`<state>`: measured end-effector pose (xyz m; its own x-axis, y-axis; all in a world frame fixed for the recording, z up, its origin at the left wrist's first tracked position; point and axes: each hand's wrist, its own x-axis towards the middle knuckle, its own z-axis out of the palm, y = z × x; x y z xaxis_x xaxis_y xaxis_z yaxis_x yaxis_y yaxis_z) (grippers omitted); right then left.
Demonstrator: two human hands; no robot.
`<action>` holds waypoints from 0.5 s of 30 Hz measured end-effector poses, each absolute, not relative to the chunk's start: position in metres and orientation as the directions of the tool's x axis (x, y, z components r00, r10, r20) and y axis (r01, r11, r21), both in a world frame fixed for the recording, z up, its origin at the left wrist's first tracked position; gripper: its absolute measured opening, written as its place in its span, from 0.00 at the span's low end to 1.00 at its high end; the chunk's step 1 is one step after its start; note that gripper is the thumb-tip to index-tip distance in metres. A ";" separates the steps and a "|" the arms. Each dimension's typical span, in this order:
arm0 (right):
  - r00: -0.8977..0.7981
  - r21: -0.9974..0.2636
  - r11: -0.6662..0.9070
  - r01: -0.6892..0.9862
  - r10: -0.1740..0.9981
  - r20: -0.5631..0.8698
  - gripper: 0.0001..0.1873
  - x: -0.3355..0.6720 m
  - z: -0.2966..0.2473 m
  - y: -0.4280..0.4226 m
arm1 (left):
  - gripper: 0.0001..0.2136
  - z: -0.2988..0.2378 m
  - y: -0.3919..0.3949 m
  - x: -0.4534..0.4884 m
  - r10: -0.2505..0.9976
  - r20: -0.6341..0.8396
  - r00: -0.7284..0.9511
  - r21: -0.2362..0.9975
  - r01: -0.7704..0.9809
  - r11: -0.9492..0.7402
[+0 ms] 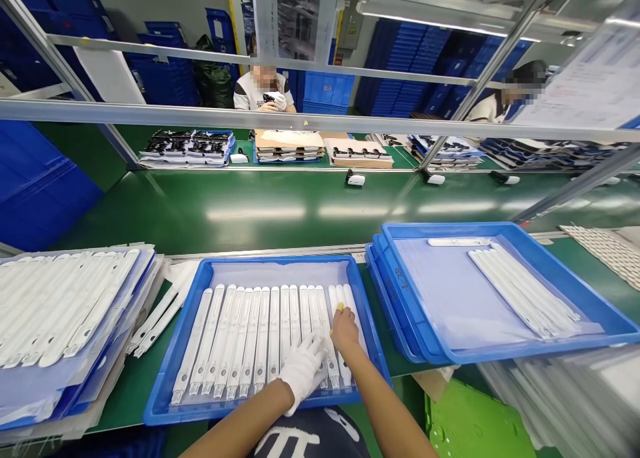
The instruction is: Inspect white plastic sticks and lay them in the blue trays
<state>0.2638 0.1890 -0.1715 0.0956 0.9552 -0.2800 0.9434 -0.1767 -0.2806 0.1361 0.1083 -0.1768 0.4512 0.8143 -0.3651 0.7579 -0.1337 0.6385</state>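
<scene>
Left grip (304,368): gloved in white, over the near part of the strips (274,331); its underside is hidden, so I cannot tell whether it pinches one.
Right grip (346,329): ungloved, just beyond and right of the left grip, fingers bent over the strips at the row's right end; a yellow cover (341,307) sits on one fingertip. I cannot tell whether it is closed on a strip.
Strips: white, side by side under both grips, most reaching out to the left of the left grip.
Tray (200,415): blue, beneath both grips, on the green desk (127,391).
Loose pair (163,321): two strips, left of the left grip, outside the tray.
Stack (60,298): farther left of the left grip, strips on layered sheets.
Piled trays (500,357): right of the right grip; the top one holds a bundle (520,291) of strips and a crosswise strip (457,243).
Green board (475,418): right of the right grip, lower down.
Co-worker (265,95): well beyond both grips, holding something dark.
</scene>
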 end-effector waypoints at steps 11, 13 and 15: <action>0.070 -0.749 -0.249 0.614 0.962 -0.262 0.17 0.258 -0.093 0.197 | 0.30 -0.130 0.066 0.100 0.911 -0.348 0.221 0.868 0.442 0.224; 0.009 -0.842 -0.197 0.501 0.975 -0.223 0.20 0.242 -0.070 0.184 | 0.28 -0.111 0.065 0.097 0.889 -0.374 0.263 0.917 0.248 0.313; -0.065 -0.925 -0.152 0.348 0.980 -0.186 0.22 0.227 -0.048 0.167 | 0.27 -0.091 0.063 0.092 0.836 -0.409 0.365 0.911 0.114 0.396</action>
<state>0.2273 0.1673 -0.0482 -0.0654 0.9803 -0.1863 0.3484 -0.1525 -0.9249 0.0924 0.0631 -0.0912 0.3654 0.8361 -0.4091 0.1141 0.3960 0.9112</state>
